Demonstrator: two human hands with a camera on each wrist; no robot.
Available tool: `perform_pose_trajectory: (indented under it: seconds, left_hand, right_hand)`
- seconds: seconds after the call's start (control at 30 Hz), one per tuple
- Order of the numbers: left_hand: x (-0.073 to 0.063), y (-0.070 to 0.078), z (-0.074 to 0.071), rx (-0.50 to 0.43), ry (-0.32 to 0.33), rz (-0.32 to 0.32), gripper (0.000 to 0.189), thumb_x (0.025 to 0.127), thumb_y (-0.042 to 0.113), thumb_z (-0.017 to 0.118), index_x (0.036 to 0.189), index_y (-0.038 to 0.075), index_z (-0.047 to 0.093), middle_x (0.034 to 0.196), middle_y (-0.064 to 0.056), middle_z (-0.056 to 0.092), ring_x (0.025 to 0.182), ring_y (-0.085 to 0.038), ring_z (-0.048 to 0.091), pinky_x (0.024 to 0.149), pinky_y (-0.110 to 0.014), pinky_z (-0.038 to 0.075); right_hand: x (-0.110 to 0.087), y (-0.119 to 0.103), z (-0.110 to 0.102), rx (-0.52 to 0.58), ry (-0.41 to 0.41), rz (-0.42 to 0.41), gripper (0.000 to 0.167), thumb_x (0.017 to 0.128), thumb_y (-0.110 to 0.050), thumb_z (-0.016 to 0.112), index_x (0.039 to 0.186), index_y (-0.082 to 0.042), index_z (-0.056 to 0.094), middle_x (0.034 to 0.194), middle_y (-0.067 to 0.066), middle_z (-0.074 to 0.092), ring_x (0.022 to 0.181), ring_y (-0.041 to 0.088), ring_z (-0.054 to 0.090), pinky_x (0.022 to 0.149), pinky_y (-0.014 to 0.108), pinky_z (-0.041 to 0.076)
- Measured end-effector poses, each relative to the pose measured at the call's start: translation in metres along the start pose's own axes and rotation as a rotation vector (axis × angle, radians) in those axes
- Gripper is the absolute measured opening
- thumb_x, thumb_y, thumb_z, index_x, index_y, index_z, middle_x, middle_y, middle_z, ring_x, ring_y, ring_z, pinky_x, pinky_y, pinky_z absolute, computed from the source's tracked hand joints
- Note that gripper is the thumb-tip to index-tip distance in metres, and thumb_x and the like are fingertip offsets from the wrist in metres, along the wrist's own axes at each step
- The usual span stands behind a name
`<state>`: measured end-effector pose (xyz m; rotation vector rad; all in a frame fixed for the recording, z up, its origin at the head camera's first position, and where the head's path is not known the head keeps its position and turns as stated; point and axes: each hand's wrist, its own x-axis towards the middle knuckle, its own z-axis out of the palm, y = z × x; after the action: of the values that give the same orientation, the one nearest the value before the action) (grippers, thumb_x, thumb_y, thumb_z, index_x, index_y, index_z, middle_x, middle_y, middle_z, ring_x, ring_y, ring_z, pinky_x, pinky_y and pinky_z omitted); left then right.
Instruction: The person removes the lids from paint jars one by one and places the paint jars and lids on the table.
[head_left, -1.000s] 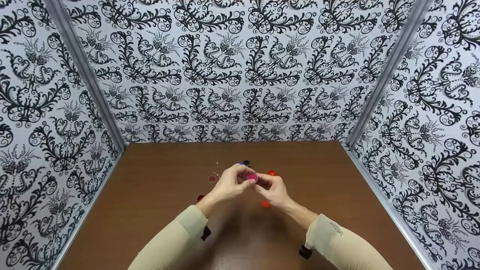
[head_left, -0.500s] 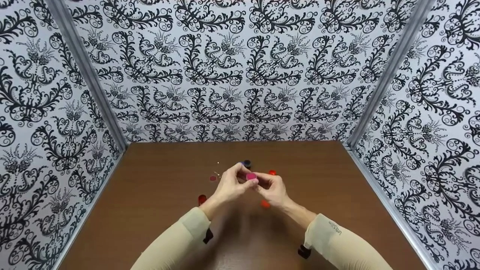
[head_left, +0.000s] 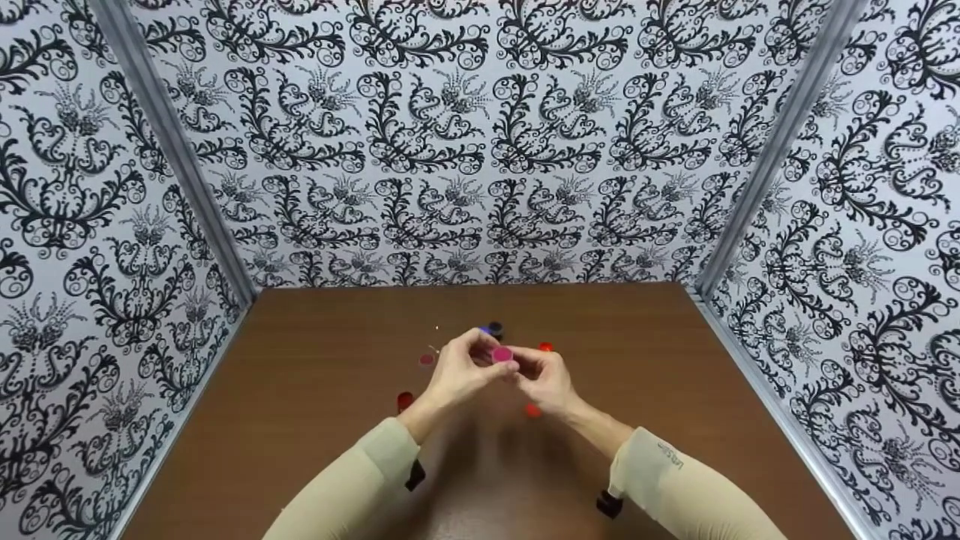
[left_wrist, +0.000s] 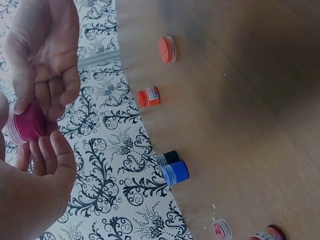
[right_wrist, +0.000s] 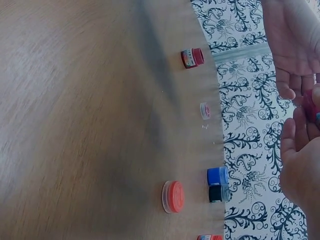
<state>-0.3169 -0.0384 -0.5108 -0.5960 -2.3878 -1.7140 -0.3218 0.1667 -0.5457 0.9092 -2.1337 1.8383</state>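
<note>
Between my two hands, above the wooden table (head_left: pixel 315 420), is a small magenta paint jar (head_left: pixel 502 354). My left hand (head_left: pixel 459 373) grips it from the left, its thumb across the near side. From the other side my right hand (head_left: pixel 553 384) holds it with thumb and fingers. In the left wrist view the paint jar (left_wrist: pixel 31 122) lies tilted sideways, with a clear end toward the left edge. The right wrist view cuts the jar (right_wrist: pixel 311 106) off at the frame's edge, and fingers cover part of it.
Behind the hands stand a blue jar (left_wrist: pixel 176 172) and a black jar (right_wrist: pixel 218 193), side by side. An orange jar (left_wrist: pixel 149 97) and a flat orange-lidded container (right_wrist: pixel 173 196) are to the right. Leftward lie a red jar (head_left: pixel 405 402) and a clear, red-stained lid (head_left: pixel 427 360) near white specks.
Both hands stay nearly in place around the magenta jar. The jar's round magenta face has shifted very slightly left; the left forearm has moved a little to the right.
</note>
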Motion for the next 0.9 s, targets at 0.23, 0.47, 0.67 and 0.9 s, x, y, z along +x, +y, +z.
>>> perform_pose_trajectory:
  seconds: [0.23,0.47,0.67,0.9]
  left_hand:
    - [-0.0013,0.0004,-0.0053,0.013,-0.052,0.07,0.044,0.101,0.025,0.086,0.138,0.004,0.074,0.115,-0.015,0.08,0.097,-0.02,0.078,0.089,-0.026,0.065]
    - [-0.0035,0.0028,-0.0086,0.021,-0.073,0.13,0.034,0.103,0.023,0.084,0.132,0.007,0.08,0.115,-0.017,0.076,0.097,-0.025,0.077,0.088,-0.028,0.065]
    - [-0.0035,0.0019,-0.0066,0.008,-0.044,0.144,0.025,0.1,0.019,0.086,0.121,0.006,0.082,0.111,-0.017,0.076,0.092,-0.023,0.075,0.084,-0.028,0.064]
    - [-0.0028,-0.0001,-0.0049,0.014,-0.01,0.124,0.025,0.098,0.021,0.089,0.116,0.006,0.08,0.108,-0.014,0.079,0.088,-0.018,0.074,0.082,-0.028,0.063]
  right_hand:
    - [0.0008,-0.0014,-0.0002,0.019,-0.012,0.009,0.035,0.099,0.009,0.077,0.132,0.019,0.071,0.122,0.043,0.075,0.104,-0.003,0.077,0.09,0.017,0.063]
    - [0.0026,-0.0029,-0.0014,0.029,-0.028,-0.021,0.034,0.1,0.008,0.076,0.131,0.02,0.071,0.12,0.043,0.076,0.105,-0.001,0.077,0.091,0.017,0.064]
    - [0.0041,-0.0041,-0.0014,0.024,-0.032,-0.008,0.035,0.099,0.01,0.075,0.132,0.02,0.071,0.124,0.043,0.074,0.109,-0.003,0.076,0.094,0.017,0.063]
    - [0.0048,-0.0033,0.0002,0.022,-0.032,-0.026,0.034,0.099,0.008,0.077,0.131,0.019,0.072,0.123,0.042,0.075,0.109,-0.002,0.077,0.094,0.017,0.063]
